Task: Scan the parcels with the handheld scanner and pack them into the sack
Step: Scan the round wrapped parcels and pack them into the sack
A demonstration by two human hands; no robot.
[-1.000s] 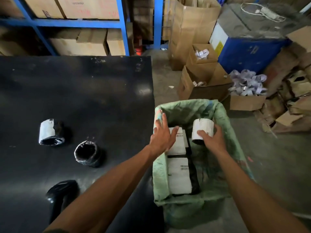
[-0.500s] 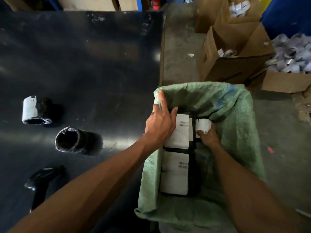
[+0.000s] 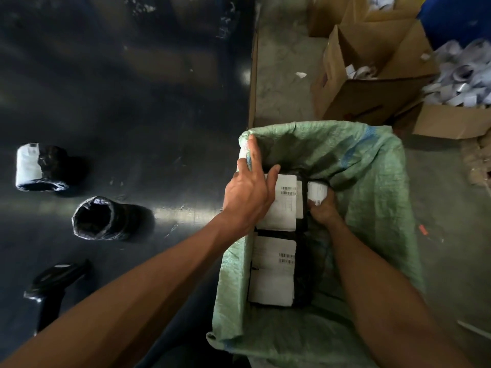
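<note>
A green woven sack (image 3: pixel 372 181) stands open beside the black table (image 3: pixel 132 88). Inside lie two flat parcels with white barcode labels, one farther (image 3: pixel 285 205) and one nearer (image 3: pixel 273 272). My left hand (image 3: pixel 249 192) rests flat on the farther parcel, its fingers against the sack's left rim. Deep in the sack, my right hand (image 3: pixel 322 208) grips a small rolled parcel (image 3: pixel 316 191) with a white label, beside the farther flat one. Two rolled black parcels (image 3: pixel 39 168) (image 3: pixel 106 219) lie on the table. The black handheld scanner (image 3: pixel 53 280) lies at the table's near left.
Open cardboard boxes (image 3: pixel 372 75) with rolled white labels stand on the concrete floor beyond the sack. A heap of white label scraps (image 3: pixel 462 75) fills a box at the far right. A blue bin (image 3: pixel 457 19) is at the top right.
My right hand has lowered the small rolled parcel from above the sack's mouth down into it. My left hand stayed on the farther flat parcel. My head tilted down and closer.
</note>
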